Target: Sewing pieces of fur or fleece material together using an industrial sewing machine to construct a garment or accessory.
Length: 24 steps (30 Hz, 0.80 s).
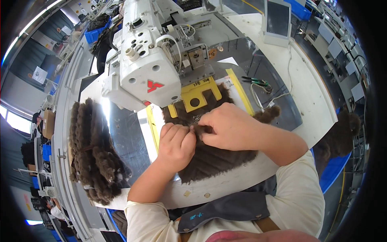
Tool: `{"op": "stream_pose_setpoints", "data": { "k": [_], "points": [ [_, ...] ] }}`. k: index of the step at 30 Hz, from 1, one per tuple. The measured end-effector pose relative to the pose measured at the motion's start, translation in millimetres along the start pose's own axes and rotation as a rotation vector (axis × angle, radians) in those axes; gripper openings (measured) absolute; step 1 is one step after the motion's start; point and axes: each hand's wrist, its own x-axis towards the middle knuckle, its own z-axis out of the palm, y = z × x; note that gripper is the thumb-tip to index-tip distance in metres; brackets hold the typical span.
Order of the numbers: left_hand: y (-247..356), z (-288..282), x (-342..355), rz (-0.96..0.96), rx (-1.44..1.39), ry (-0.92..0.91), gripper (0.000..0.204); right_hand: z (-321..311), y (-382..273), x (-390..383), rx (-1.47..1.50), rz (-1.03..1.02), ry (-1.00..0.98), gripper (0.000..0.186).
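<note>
A dark brown, fur-edged fabric piece (219,161) lies in front of the sewing machine (149,60), its far part under a yellow plate with cut-outs (195,103). My left hand (175,145) is closed, its thumb and fingertips pinching the fabric near the middle. Just right of it, my right hand (229,127) pinches a bunched bit of the same piece between thumb and forefinger. The two hands' fingertips nearly meet. Small pale marks show on the fabric beyond them. Part of the piece is hidden under my hands.
Brown furry pieces (94,157) are piled at the table's left. Green-handled snips (258,82) and a white cord (278,97) lie to the right, near a yellow strip (240,92). A screen (277,18) stands at the back right. More fur (338,133) hangs beside a blue bin (336,171).
</note>
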Motion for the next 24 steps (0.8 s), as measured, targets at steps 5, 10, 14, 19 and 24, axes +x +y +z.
{"op": "stream_pose_setpoints", "data": {
  "k": [5, 10, 14, 19, 24],
  "points": [
    [2.4, 3.7, -2.4, -0.003, -0.025, -0.052, 0.013, 10.8, 3.1, -3.4, -0.121, -0.078, 0.043, 0.017],
    [3.4, 0.7, -2.4, -0.097, -0.148, -0.086, 0.032, 2.1, 8.7, -3.9, -0.116, -0.155, 0.017, 0.016],
    [1.1, 3.8, -6.8, -0.099, -0.163, -0.119, 0.034, -2.2, 11.0, -2.3, -0.121, -0.169, -0.025, 0.017],
    [0.5, 6.5, -8.5, -0.097, -0.134, -0.081, 0.027, -5.0, 9.1, -1.9, -0.093, -0.134, -0.014, 0.018],
    [-0.2, 6.0, -9.9, -0.074, -0.113, -0.086, 0.019, -5.7, 3.0, -2.8, -0.082, -0.076, -0.015, 0.021]
  ]
}}
